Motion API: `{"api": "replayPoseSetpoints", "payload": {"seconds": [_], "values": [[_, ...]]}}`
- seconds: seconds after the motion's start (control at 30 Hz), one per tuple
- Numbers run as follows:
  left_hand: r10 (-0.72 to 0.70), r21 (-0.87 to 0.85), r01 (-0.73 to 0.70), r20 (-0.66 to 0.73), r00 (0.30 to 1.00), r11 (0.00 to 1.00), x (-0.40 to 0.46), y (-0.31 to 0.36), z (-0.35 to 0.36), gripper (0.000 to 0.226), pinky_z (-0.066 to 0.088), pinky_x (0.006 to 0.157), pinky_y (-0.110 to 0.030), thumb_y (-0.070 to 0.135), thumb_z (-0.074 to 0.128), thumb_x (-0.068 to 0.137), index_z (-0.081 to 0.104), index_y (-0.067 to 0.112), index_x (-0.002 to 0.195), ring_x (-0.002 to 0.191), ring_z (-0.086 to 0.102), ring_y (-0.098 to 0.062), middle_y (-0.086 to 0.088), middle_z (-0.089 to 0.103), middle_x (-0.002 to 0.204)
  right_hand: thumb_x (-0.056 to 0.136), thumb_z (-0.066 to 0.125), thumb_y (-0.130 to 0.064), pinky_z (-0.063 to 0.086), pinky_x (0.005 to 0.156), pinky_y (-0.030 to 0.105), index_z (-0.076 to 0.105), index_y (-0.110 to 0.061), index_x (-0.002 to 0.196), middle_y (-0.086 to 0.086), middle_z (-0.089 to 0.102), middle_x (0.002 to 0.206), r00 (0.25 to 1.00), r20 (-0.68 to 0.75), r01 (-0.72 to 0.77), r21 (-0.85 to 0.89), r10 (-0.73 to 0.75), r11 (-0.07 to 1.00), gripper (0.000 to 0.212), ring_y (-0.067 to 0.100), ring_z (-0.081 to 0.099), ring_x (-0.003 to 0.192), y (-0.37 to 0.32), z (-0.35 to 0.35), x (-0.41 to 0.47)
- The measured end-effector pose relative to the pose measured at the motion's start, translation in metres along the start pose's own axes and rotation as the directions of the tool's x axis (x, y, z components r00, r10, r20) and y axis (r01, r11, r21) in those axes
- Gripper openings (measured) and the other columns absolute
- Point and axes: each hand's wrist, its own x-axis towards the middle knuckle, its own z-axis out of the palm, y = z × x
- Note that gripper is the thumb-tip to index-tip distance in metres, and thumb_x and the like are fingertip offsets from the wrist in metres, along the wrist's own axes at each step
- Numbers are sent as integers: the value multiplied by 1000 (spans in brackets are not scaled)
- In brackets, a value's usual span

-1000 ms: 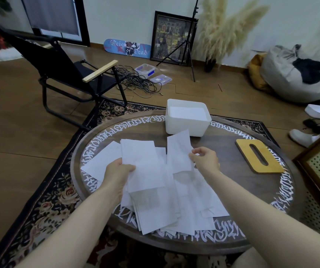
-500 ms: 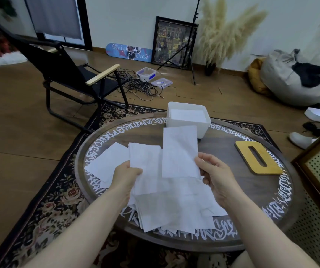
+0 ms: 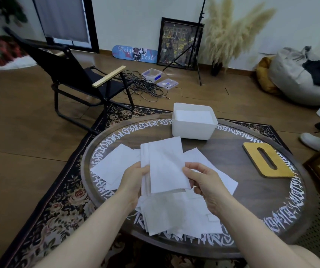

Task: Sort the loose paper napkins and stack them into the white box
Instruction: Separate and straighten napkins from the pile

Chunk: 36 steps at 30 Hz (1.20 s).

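- The single napkin (image 3: 166,165) that the right hand (image 3: 203,182) was lifting clear of the pile a second ago now lies flat against the small bundle in the left hand (image 3: 134,180); the two hands have drawn together over the middle of the tabletop (image 3: 223,155).
- The left hand grips the bundle along its left edge, thumb on top; the right hand pinches the napkin's right edge between thumb and curled fingers, squaring it to the sheets beneath.
- The collected stack has therefore grown by one sheet; it is held just above the loose napkins (image 3: 174,215), not resting on them.
- Many loose napkins are left, fanned out at the near edge of the tabletop and to the left and right of the hands; the sorting looks well short of done.
- The white box (image 3: 193,130) stands at the far side of the tabletop, apart from the hands, with a white layer already inside; the held stack has not yet gone in.
- The yellow slotted lid (image 3: 267,161) lies to the right, untouched.
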Motion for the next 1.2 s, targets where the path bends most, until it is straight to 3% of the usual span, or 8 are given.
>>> {"api": "replayPoseSetpoints", "payload": {"seconds": [0.23,0.37,0.5,0.6,0.8,0.97,1.13,1.2], "values": [[35,26,-36,33,999,999,-2,0,2,17,52,73,-37,24,54,96,67,16,103,91,66,-27,-6,72,98,86,67,-13,25,54,22,69,-16,92,-4,55,55,1000,-20,10,-44,-11,999,7,10,41,50,2,-2,1],[92,98,-97,53,994,991,-5,-1,4,19,54,87,-45,4,65,85,66,13,102,97,67,-31,-9,72,102,87,67,-13,31,56,19,67,-16,92,-4,60,63,999,-2,33,-98,-33,995,6,10,47,53,-1,-6,-2],[115,168,-130,97,989,977,-7,3,2,27,55,80,-40,-5,63,82,68,14,100,91,68,-29,-9,73,100,86,69,-21,43,71,21,60,-22,111,-4,63,95,993,24,118,-276,-116,954,27,12,55,83,-3,-18,0],[65,290,-135,237,969,948,-9,7,-1,31,53,77,-34,-3,65,78,69,14,103,88,68,-29,-11,73,101,82,74,-27,44,80,21,54,-27,120,-6,58,112,984,33,175,-358,-174,917,43,12,54,102,-4,-30,5],[-140,467,-152,533,834,871,-11,5,-1,46,48,97,-42,7,64,67,70,16,112,106,64,-31,-12,70,113,58,84,-55,35,110,36,59,-32,123,-7,65,123,933,344,21,-359,111,933,73,8,54,123,-1,-44,12],[-204,507,-125,544,813,853,-12,7,-3,46,52,87,-34,6,62,68,68,12,114,97,67,-27,-14,69,113,70,78,-40,45,93,31,70,-19,111,1,72,110,856,467,-2,-424,220,906,47,19,66,104,-6,-49,9],[-124,509,-95,380,916,855,-6,8,-6,34,55,74,-32,7,71,74,72,21,104,87,70,-24,-7,74,99,75,79,-17,51,86,37,74,-10,100,8,75,98,934,323,-23,-377,155,926,27,25,70,89,-2,-50,10],[-54,416,-60,257,965,907,-2,6,-5,30,56,71,-34,6,70,79,71,21,105,83,71,-25,-6,75,96,79,76,-11,53,74,34,73,-8,101,7,76,92,971,228,1,-298,70,954,22,20,71,79,0,-48,9]]}}
